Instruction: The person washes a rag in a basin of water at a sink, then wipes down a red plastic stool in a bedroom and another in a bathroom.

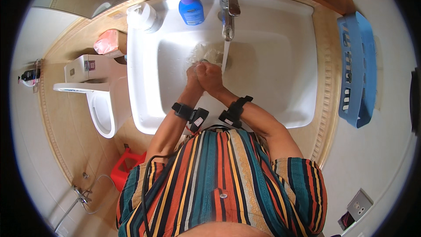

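Inside the white washbasin [276, 82], my left hand [192, 75] and my right hand [211, 76] are pressed together, with fingers curled. My right hand looks like a fist and partly covers my left. A pale, translucent patch [205, 51] spreads just beyond the knuckles; whether it is splashing water or a thin material is unclear. Between the fingers a small dark spot shows, too hidden to name. A stream of water [225, 56] falls from the chrome faucet [227, 17] close beside my right hand.
A blue bottle with a purple cap [190, 8] and a white container [144, 17] stand on the basin's back ledge. Left are a tissue pack [107, 42], a toilet [102, 112] and a red plastic stool [125, 168]. A blue basket [360, 72] hangs on the right wall.
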`<state>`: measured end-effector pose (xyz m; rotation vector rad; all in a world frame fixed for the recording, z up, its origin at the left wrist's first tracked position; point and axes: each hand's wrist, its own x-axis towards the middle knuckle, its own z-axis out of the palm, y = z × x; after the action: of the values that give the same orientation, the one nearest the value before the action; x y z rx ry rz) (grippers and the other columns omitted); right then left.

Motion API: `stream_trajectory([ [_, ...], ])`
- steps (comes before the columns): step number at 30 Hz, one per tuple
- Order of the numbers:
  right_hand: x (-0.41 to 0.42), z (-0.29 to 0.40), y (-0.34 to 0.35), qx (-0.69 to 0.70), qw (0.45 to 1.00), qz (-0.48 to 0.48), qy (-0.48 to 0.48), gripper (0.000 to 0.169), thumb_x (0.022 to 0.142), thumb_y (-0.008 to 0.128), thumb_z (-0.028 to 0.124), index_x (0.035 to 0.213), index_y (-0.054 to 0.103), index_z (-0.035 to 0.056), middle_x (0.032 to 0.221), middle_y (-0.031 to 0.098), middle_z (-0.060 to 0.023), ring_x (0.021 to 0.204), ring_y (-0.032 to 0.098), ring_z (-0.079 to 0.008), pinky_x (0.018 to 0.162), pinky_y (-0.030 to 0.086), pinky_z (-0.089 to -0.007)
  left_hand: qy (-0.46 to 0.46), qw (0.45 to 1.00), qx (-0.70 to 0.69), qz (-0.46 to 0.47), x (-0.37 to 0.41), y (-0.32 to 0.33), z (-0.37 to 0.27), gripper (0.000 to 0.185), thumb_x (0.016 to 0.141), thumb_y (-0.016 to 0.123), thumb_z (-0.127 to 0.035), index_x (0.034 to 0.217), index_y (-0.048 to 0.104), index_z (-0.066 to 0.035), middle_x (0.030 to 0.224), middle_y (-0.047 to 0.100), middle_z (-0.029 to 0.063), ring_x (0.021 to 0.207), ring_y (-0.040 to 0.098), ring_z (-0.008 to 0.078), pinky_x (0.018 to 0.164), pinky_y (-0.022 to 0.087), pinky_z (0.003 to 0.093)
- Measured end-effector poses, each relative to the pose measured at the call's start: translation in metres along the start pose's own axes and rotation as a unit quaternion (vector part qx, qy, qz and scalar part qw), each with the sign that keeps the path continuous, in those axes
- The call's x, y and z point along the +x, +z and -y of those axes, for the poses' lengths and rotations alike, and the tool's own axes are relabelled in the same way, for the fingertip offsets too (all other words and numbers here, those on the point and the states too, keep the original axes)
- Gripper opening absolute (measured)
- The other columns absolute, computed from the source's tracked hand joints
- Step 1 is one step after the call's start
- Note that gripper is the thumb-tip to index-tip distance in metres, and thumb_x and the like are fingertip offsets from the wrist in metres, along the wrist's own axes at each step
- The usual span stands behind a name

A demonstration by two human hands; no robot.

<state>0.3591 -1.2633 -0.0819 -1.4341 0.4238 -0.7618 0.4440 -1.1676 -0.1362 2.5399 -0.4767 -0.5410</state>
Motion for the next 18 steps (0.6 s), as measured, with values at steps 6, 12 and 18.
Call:
stream_trajectory([
  [6, 0.001, -0.050, -0.033, -0.189, 0.964, 0.093, 0.161, 0.027, 0.080, 0.050, 0.026, 0.070, 0.062, 0.0049, 0.067, 0.060, -0.0138, 0.066, 0.058, -0.0379, 0.064, 0.046, -0.0481, -0.115, 0.974, -0.181, -0.067, -0.043, 0.001, -0.031, 0.022, 0.087, 0.045, -0.016, 0.094, 0.058, 0.000, 0.081, 0.061, 0.0137, 0.071, 0.062, 0.0251, 0.061, 0.051, 0.0334],
  [12, -0.002, -0.114, -0.063, -0.394, 0.905, 0.007, 0.161, 0.037, 0.080, 0.049, 0.029, 0.110, 0.050, 0.0064, 0.095, 0.058, -0.0237, 0.083, 0.058, -0.0377, 0.074, 0.047, -0.0461, -0.156, 0.969, -0.177, -0.068, -0.011, -0.053, 0.032, 0.052, 0.086, 0.055, -0.029, 0.125, 0.035, -0.001, 0.089, 0.054, 0.0148, 0.077, 0.061, 0.0260, 0.063, 0.051, 0.0376],
  [18, -0.008, -0.134, -0.021, -0.167, 0.916, 0.301, 0.206, 0.048, 0.076, 0.057, 0.029, 0.115, 0.044, 0.0037, 0.091, 0.059, -0.0215, 0.078, 0.061, -0.0359, 0.067, 0.051, -0.0431, -0.077, 0.992, 0.104, 0.003, 0.005, 0.003, 0.010, 0.042, 0.066, 0.070, -0.021, 0.098, 0.057, 0.003, 0.089, 0.061, 0.0236, 0.084, 0.059, 0.0370, 0.071, 0.048, 0.0422],
])
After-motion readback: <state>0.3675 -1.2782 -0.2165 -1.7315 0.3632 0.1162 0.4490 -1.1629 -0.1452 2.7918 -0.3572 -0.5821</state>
